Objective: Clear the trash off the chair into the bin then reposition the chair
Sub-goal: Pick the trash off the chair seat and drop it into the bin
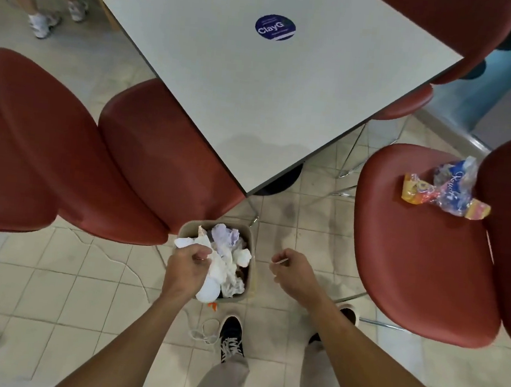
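Dumping step: my left hand (186, 264) grips crumpled paper (187, 243) over the full bin (251, 239), right hand (291, 273) pinches a thin scrap (279, 261); wrappers (445, 188) remain at the chair (413, 255) seat's back edge, next.

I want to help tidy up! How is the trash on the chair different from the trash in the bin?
The wrapper on the chair is colourful, shiny plastic; the paper in the bin is mostly white and crumpled. The wrapper lies alone and untouched; the paper is piled high, and the left hand grips some. Both are scrunched rubbish.
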Available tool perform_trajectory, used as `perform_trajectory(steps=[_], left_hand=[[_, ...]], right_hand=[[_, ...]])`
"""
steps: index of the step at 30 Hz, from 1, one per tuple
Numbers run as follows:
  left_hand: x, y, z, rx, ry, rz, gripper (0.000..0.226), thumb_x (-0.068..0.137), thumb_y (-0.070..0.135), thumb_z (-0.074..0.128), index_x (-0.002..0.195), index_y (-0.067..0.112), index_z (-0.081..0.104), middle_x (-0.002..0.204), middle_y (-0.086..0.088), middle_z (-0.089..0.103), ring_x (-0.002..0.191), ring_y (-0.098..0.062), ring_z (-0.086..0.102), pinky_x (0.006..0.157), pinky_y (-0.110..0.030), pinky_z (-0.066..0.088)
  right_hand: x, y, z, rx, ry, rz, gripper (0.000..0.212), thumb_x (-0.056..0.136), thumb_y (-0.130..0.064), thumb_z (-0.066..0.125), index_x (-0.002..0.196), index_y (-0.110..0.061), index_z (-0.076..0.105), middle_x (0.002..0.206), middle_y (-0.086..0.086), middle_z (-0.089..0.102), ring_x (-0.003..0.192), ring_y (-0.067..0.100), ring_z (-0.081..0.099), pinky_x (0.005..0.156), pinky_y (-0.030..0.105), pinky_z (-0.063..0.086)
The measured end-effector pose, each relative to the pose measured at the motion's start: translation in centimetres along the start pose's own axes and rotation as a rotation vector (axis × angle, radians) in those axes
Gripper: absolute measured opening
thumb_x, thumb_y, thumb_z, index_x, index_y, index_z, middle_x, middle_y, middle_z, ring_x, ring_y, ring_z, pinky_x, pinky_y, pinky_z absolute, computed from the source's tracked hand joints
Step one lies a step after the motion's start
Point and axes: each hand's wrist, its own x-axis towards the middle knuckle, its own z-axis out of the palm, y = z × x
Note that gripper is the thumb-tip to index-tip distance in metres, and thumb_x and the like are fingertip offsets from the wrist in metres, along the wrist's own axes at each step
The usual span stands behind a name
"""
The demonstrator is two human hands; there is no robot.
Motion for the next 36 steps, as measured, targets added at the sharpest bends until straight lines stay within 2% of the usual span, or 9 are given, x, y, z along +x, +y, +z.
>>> perform_trajectory(steps=[7,12,15,18,21,25,29,34,36], left_hand=[[1.1,5.7,6.4,0.039,-0.126,0.123,0.024,0.082,0.003,0.067,0.081,0.027,0.069,0.084,0.008,0.070,0.083,-0.011,0.066,0.081,-0.023,0.048],[1.9,12.2,13.8,0.042,-0.220,0.158,0.030,0.082,-0.004,0.064,0.079,0.027,0.065,0.081,0.014,0.066,0.080,-0.005,0.064,0.071,-0.001,0.044],[2.0,16.3,18.1,0.068,-0.270,0.188,0.024,0.082,-0.005,0.065,0.082,0.019,0.067,0.084,0.008,0.067,0.078,-0.001,0.061,0.069,0.002,0.042],[2.7,20.5,23.6,0.079,-0.356,0.217,0.016,0.085,0.000,0.065,0.095,0.013,0.069,0.090,0.003,0.068,0.083,-0.006,0.063,0.075,-0.007,0.047],[3.8,24.4,29.5,0.134,-0.413,0.199,0.017,0.086,0.010,0.065,0.093,0.026,0.067,0.092,0.013,0.067,0.085,-0.004,0.064,0.082,-0.026,0.053],[5.2,29.4,36.2,0.176,-0.490,0.268,0.020,0.088,0.011,0.061,0.094,0.030,0.066,0.092,0.015,0.065,0.085,0.002,0.062,0.077,-0.015,0.046],[7.0,33.4,42.7,0.216,-0.531,0.296,0.019,0.084,0.015,0.069,0.094,0.030,0.068,0.092,0.015,0.064,0.083,-0.003,0.063,0.080,-0.018,0.049],[9.5,37.9,49.5,0.249,-0.554,0.362,0.027,0.080,0.014,0.071,0.105,0.025,0.069,0.100,0.007,0.067,0.079,-0.008,0.062,0.074,-0.010,0.044],[11.0,39.7,52.5,0.263,-0.543,0.408,0.039,0.078,0.016,0.073,0.116,0.024,0.064,0.108,0.003,0.064,0.088,-0.011,0.062,0.083,-0.016,0.046]], right_hand=[[2.7,1.8,-8.5,-0.134,0.007,0.010,0.009,0.089,-0.013,0.053,0.095,-0.018,0.057,0.081,-0.004,0.058,0.074,0.016,0.057,0.063,0.023,0.045],[7.2,4.4,-17.6,-0.110,0.094,0.085,0.014,0.086,-0.019,0.052,0.097,-0.025,0.058,0.087,-0.002,0.062,0.071,0.015,0.058,0.054,0.020,0.042],[9.5,6.3,-22.4,-0.115,0.147,0.100,0.021,0.081,-0.023,0.053,0.101,-0.028,0.060,0.104,0.003,0.065,0.087,0.020,0.062,0.069,0.025,0.047],[11.9,8.7,-28.1,-0.117,0.207,0.104,0.022,0.082,-0.015,0.057,0.103,-0.018,0.062,0.098,0.001,0.066,0.092,0.021,0.062,0.083,0.033,0.052],[14.5,11.2,-33.6,-0.133,0.249,0.159,0.026,0.083,-0.014,0.059,0.110,-0.016,0.059,0.093,-0.002,0.059,0.090,0.020,0.059,0.088,0.038,0.052],[17.7,13.8,-40.0,-0.125,0.314,0.215,0.038,0.082,-0.015,0.063,0.119,-0.014,0.057,0.111,0.011,0.063,0.106,0.029,0.060,0.093,0.040,0.049],[20.7,16.3,-45.7,-0.108,0.400,0.251,0.042,0.079,-0.014,0.067,0.120,-0.015,0.058,0.119,0.012,0.058,0.107,0.028,0.058,0.093,0.033,0.046],[23.9,18.4,-49.8,-0.031,0.524,0.332,0.060,0.079,-0.030,0.070,0.134,-0.024,0.046,0.125,0.009,0.041,0.109,0.028,0.056,0.092,0.032,0.045],[25.4,19.6,-50.9,0.031,0.561,0.337,0.072,0.074,-0.040,0.075,0.137,-0.028,0.041,0.128,0.009,0.036,0.110,0.029,0.054,0.096,0.033,0.045]])
